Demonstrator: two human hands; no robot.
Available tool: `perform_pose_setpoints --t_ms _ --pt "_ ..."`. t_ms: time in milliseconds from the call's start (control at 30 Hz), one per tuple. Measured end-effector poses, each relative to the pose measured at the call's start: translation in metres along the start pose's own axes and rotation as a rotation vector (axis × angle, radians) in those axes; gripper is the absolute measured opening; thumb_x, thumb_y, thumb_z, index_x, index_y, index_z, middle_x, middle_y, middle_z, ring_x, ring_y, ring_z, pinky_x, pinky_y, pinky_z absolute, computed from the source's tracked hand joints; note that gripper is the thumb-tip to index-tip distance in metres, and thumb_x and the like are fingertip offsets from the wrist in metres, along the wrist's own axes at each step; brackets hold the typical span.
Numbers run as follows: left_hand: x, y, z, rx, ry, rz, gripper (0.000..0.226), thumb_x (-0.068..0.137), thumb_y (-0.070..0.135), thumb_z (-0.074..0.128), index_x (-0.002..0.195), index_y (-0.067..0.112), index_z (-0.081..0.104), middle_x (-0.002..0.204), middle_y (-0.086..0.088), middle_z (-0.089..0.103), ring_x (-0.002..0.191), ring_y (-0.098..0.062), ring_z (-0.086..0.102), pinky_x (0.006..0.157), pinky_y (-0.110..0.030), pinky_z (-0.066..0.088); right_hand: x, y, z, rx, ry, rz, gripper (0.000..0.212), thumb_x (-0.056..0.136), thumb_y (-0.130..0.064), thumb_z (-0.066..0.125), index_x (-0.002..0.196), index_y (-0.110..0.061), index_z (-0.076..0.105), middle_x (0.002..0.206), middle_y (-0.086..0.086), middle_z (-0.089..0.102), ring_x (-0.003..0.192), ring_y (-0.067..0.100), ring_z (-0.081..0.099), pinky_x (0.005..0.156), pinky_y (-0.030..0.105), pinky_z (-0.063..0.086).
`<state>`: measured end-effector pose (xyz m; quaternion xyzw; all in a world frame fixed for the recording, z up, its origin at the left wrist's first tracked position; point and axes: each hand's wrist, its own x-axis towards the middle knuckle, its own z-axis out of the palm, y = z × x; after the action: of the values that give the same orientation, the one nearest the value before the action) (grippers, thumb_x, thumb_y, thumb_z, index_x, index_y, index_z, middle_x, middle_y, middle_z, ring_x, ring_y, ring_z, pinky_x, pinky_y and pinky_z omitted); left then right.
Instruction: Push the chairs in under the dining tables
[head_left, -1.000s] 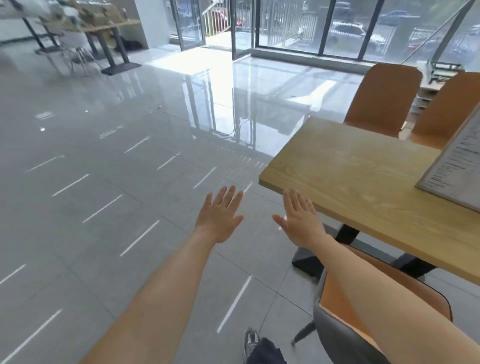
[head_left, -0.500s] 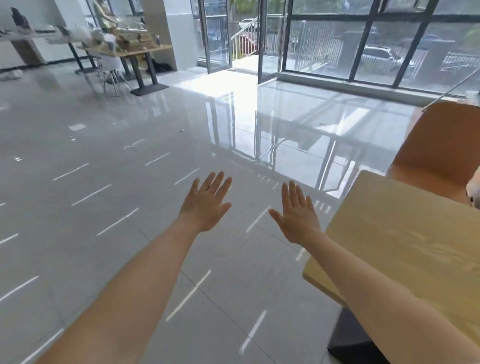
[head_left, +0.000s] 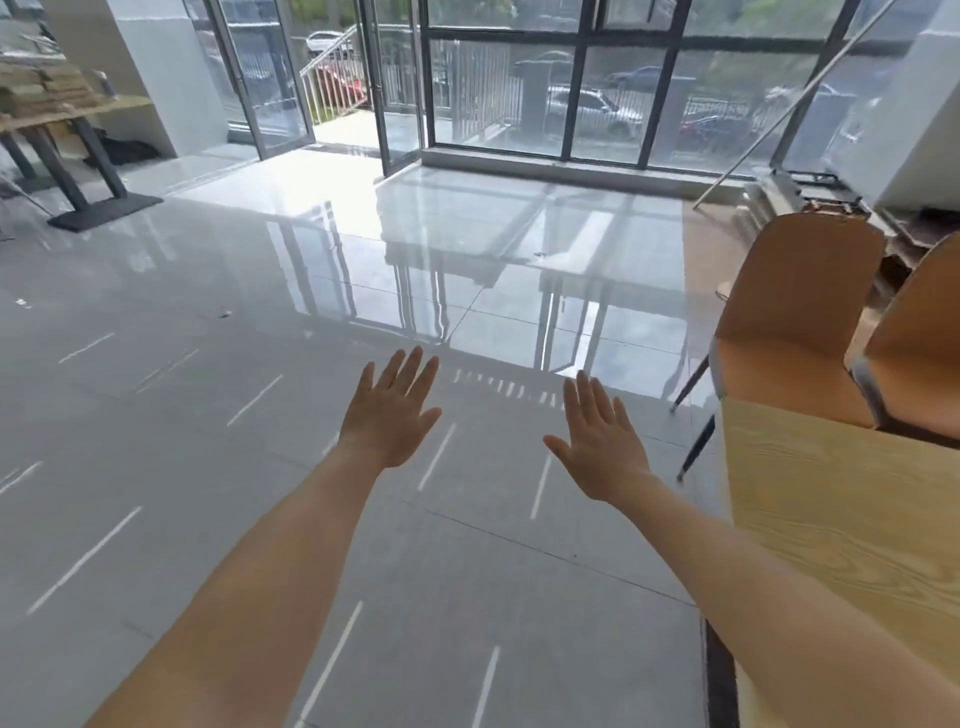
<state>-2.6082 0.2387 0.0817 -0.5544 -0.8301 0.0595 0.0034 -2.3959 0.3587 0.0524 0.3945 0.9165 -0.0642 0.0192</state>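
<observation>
- Hovering above the grey tiled floor (head_left: 208, 467): left hand (head_left: 392, 418) and right hand (head_left: 597, 449), fingers straight and spread, grasping nothing.
- Light wooden dining table (head_left: 831, 519) just right of the right hand.
- Orange chair (head_left: 789, 322) and second orange chair (head_left: 922, 353) against its far side, seats probably tucked under, hidden by the top.

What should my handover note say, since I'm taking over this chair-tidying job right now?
Left hand: open, fingers straight, over the floor, touching nothing.
Right hand: likewise, beside the wooden table.
One orange chair and a second orange chair stand at the table's far edge; whether their seats are fully under is hidden.
Done: cannot tell. Left: probably walk round, check both, push them in.
</observation>
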Motion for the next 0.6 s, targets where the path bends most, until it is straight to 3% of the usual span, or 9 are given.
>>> perform_pose_setpoints --t_ms 333,600 --pt "0.271 0.023 0.018 -0.008 0.032 0.221 0.062 0.101 0.042 0.019 0.148 0.019 -0.014 0.159 -0.002 -0.016 0.148 -0.018 -0.011 0.12 -0.041 -0.007 0.207 0.09 -0.012 0.058 0.099 0.167 0.072 0.1 -0.045 0.023 0.146 -0.011 -0.021 0.157 0.006 -0.023 0.146 0.02 -0.019 0.118 0.035 -0.01" --pt "0.48 0.074 -0.013 0.008 0.055 0.375 0.061 0.101 0.042 0.02 0.149 0.02 -0.012 0.159 -0.001 -0.015 0.148 -0.019 -0.011 0.12 -0.041 -0.007 0.361 0.192 -0.043 0.098 0.14 0.303 0.071 0.1 -0.045 0.023 0.147 -0.01 -0.019 0.158 0.008 -0.021 0.147 0.021 -0.016 0.119 0.035 -0.009"
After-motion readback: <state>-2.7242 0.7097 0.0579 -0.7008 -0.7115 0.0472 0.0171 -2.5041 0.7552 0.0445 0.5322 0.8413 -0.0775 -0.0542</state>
